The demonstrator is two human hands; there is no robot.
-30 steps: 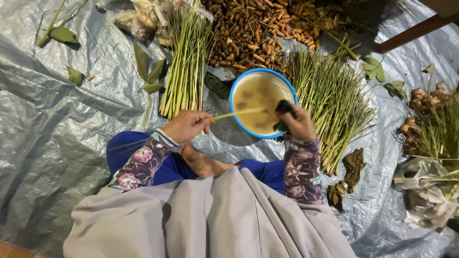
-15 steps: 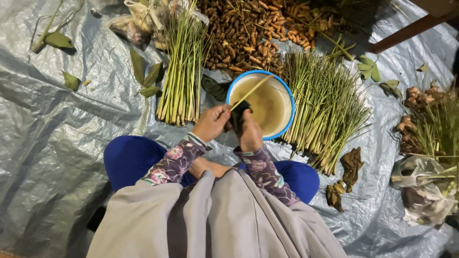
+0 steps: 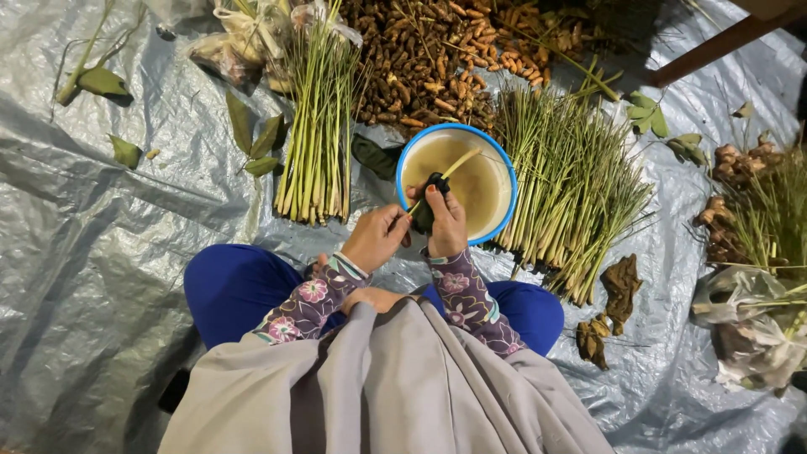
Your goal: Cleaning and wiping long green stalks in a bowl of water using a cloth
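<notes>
Head view, only one: person sits cross-legged on a grey plastic tarp [image 3: 92,277], blue trousers, floral sleeves, grey cloth over the lap. Both hands meet at frame centre, just at the 7 o'clock rim of a blue-rimmed basin [image 3: 504,181] holding murky tan water. Left hand [image 3: 376,238] is curled closed, fingers pinching the lower end of a thin pale-green stalk [image 3: 458,164] — the stalk runs up toward 1 o'clock, its tip over the water. Right hand [image 3: 446,225] is closed round a dark knife handle [image 3: 430,202], pressed against the stalk right beside the left fingers; blade itself can't be made out. Hands touch or nearly touch each other. Around them: a tied lemongrass bundle [image 3: 319,134] at 11 o'clock of the basin, stem ends toward the person; a looser lemongrass pile [image 3: 572,185] at 3 o'clock, fanned out just beside the basin rim; a heap of orange-brown turmeric roots [image 3: 437,59] at 12 o'clock, behind basin and bundles. Loose green leaves [image 3: 252,139] lie left of the tied bundle, more at far 10 o'clock. Dried brown leaves [image 3: 618,290] at 4 o'clock — knobbly ginger-like roots [image 3: 740,168] and a clear plastic bag [image 3: 748,328] at the right edge.
</notes>
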